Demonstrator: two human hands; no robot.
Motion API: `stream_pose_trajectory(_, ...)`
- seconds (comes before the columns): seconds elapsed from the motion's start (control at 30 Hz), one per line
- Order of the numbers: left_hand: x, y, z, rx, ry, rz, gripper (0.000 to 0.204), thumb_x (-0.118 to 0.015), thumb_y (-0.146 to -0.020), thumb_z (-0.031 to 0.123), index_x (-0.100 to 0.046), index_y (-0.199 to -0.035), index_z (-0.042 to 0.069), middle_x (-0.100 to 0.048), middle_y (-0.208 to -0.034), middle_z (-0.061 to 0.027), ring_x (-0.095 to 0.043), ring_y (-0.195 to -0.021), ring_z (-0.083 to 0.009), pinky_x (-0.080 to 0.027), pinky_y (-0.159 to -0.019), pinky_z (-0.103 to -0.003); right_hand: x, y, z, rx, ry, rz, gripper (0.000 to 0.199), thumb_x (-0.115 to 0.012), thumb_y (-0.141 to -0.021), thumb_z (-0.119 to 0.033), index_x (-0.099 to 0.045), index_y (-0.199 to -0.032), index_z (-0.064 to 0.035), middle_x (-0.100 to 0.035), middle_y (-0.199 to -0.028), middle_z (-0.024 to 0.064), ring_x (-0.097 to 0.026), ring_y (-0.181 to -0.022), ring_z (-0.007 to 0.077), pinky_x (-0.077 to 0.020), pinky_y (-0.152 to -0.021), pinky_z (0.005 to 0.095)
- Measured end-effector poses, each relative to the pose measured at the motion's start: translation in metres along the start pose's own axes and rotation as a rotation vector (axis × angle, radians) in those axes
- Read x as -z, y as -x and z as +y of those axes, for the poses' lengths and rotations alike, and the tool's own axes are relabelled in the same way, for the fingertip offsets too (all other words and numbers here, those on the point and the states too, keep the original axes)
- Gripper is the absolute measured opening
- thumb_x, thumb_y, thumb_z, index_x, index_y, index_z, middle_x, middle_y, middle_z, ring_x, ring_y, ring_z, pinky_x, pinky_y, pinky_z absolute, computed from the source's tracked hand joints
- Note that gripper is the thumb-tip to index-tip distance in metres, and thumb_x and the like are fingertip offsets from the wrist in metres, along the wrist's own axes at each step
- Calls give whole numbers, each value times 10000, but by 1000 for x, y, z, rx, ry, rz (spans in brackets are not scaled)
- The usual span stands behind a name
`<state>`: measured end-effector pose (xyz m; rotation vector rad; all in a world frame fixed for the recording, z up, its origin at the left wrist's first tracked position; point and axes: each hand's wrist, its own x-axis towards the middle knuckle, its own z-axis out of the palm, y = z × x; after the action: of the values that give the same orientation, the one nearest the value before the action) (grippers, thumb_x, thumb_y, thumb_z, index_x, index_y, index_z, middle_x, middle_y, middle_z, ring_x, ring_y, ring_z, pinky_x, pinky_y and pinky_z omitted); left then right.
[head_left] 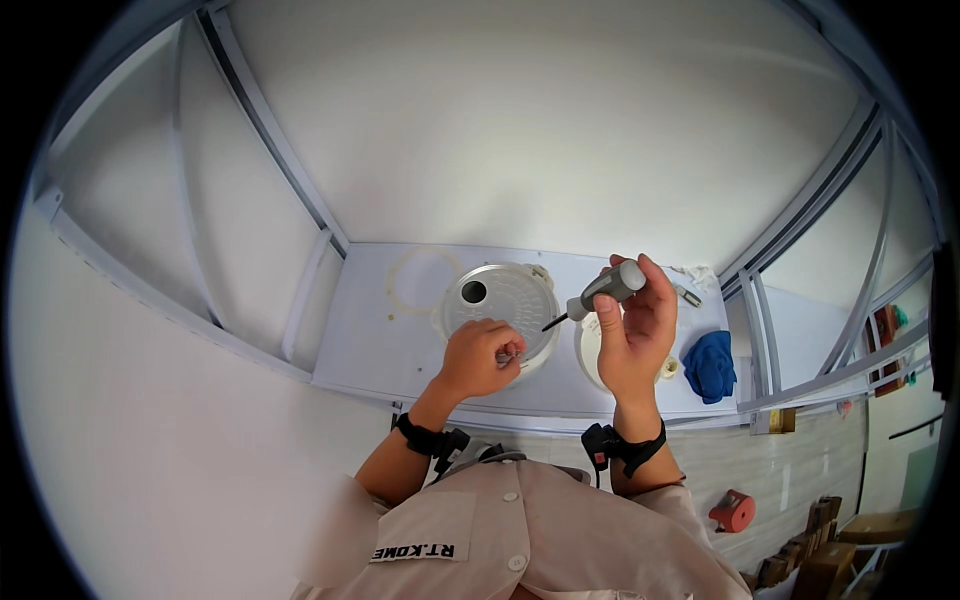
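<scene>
Grey-handled screwdriver (pixel 597 296) is grasped by the right hand (pixel 633 335) at frame centre, its tip slanted down-left toward the round metal lid (pixel 497 305), whose lower rim is pinched by the nearer left hand (pixel 480 357).

Bench top (pixel 370 340): plain pale white-lilac, grey frame rails around it. On it, mid-bench: round lid (pixel 500 300), silvery-grey metal, fine dotted pattern, one black hole. Left of lid: faint cream ring (pixel 400 290). Right of lid: screwdriver (pixel 605 290), grey handle, black shaft; white round part (pixel 590 345) below it. Far right of lid: blue cloth (pixel 710 365). Both wrists: black straps. Shirt beige. Floor right of bench: red object (pixel 733 511).
</scene>
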<state>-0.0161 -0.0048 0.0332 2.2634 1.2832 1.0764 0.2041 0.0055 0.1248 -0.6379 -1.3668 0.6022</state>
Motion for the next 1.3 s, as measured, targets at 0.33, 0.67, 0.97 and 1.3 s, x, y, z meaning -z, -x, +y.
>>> stream_pose_trajectory(0.33, 0, 5, 1, -69, -172, -135, 444, -898, -759, 363, -826, -1175, 224, -668, -1251, 30, -657, -994, -211, -475, -894, -397, 14, -1, -3, -37, 35, 63, 594, -757, -995, -48, -465, -1508, 15, -604, -1393, 183, -634, -1307, 277, -548, -1032, 392)
stream_pose_trajectory(0.67, 16, 4, 5, -113, -181, -258, 384, -858, -810, 254, -824, -1192, 231, -675, -1310, 54, -583, -1071, -216, -445, -962, -407, 13, 4, -3, -30, -16, 70, 578, -750, -994, -26, -477, -1501, 20, -624, -1377, 183, -638, -1305, 278, -539, -1047, 387)
stream_pose_trajectory(0.97, 46, 17, 2, -67, -133, -367, 360, -798, -834, 100, -837, -1169, 228, -640, -1473, 30, -509, -1371, -289, -358, -1175, -485, 7, 7, -1, -29, -12, 41, 567, -750, -996, -30, -485, -1493, 34, -629, -1355, 174, -647, -1296, 278, -539, -1042, 385)
stream_pose_trajectory(1.3, 58, 31, -4, -21, -180, -194, 274, -742, -814, 8, -825, -1033, 151, -642, -1437, -58, -475, -1463, -372, -366, -1224, -527, 0, 15, 3, -29, -28, -15, 560, -742, -998, -23, -482, -1489, 46, -611, -1362, 172, -648, -1303, 295, -542, -1045, 394)
